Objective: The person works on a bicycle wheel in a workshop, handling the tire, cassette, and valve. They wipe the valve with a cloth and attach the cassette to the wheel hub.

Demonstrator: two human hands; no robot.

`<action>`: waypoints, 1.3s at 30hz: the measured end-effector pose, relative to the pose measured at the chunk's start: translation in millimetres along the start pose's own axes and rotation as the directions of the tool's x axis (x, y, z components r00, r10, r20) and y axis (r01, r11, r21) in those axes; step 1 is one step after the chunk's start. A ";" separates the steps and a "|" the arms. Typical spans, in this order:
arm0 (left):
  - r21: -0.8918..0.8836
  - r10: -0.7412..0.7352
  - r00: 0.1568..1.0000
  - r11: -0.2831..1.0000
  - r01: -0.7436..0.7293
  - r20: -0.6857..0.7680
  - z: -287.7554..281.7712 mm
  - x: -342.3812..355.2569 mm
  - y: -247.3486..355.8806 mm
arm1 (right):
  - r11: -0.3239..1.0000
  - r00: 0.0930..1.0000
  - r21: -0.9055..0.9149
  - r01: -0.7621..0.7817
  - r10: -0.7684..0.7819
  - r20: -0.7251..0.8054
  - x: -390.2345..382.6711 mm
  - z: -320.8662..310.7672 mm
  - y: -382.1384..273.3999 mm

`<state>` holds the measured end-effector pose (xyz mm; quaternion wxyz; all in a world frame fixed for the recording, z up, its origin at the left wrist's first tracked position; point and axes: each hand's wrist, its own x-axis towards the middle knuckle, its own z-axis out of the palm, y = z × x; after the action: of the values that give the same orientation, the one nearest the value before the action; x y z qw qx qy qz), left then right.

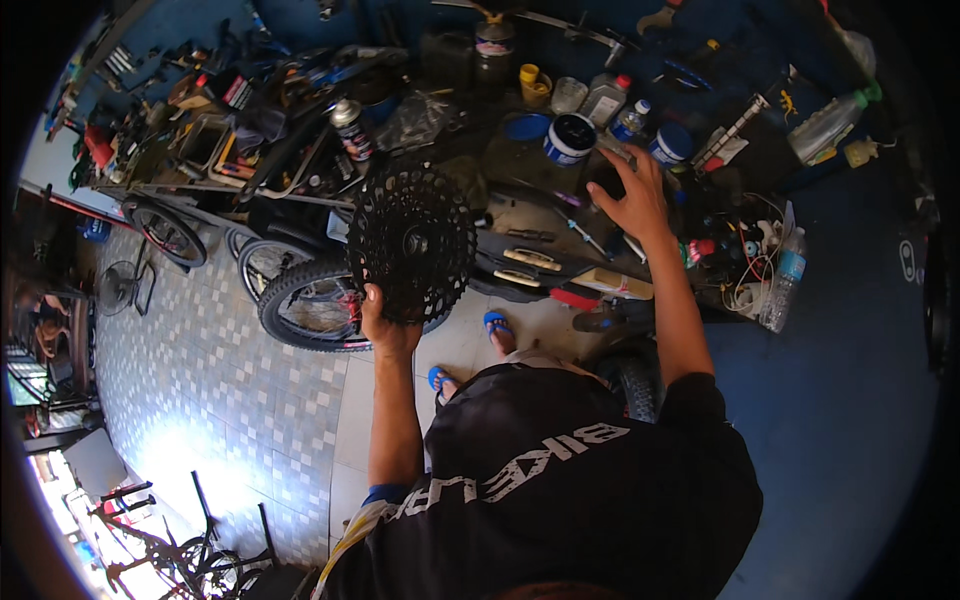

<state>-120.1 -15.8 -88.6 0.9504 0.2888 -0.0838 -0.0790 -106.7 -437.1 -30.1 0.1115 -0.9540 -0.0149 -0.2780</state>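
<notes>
My left hand (pixel 388 326) grips a large black bicycle cassette (pixel 415 235) at its lower edge, thumb toward me, and holds it up with its toothed face in view. The fingers behind the cassette are hidden. Over the workbench, my right hand (pixel 640 196) is open, its thumb and fingers apart. Its fingertips are close to an open white tub (pixel 572 152) with a blue label and dark contents; I cannot tell whether they touch it. A blue lid (pixel 527 127) lies left of this tub, and a closed blue tub (pixel 671 144) stands to its right.
A spray can (pixel 350 130), a grey bottle with a red cap (pixel 606 98) and a yellow cup (pixel 535 86) stand on the cluttered bench. A clear water bottle (pixel 785 280) is at the right. Below the bench is a bicycle wheel (pixel 310 308), near my feet in blue flip-flops (pixel 497 326).
</notes>
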 end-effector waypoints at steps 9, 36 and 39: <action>0.064 -0.130 0.989 0.989 0.135 -0.071 26.5 24.1 -70.2 | 0.980 0.919 -0.194 0.049 0.032 0.392 56.1 76.6 95.0; 0.276 0.160 0.986 0.950 -0.144 -0.038 58.7 32.9 -23.6 | 0.646 0.772 0.763 0.035 -0.502 0.390 81.1 -8.6 -80.0; 0.302 0.117 0.993 0.948 -0.101 -0.034 58.6 24.5 -10.6 | 0.713 0.675 0.688 0.136 -0.575 0.462 74.2 -20.0 -127.5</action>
<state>-109.3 -60.8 -43.8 0.9005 0.4262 -0.0862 -0.0055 -66.1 -319.8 52.0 0.3359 -0.8765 -0.3371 0.0730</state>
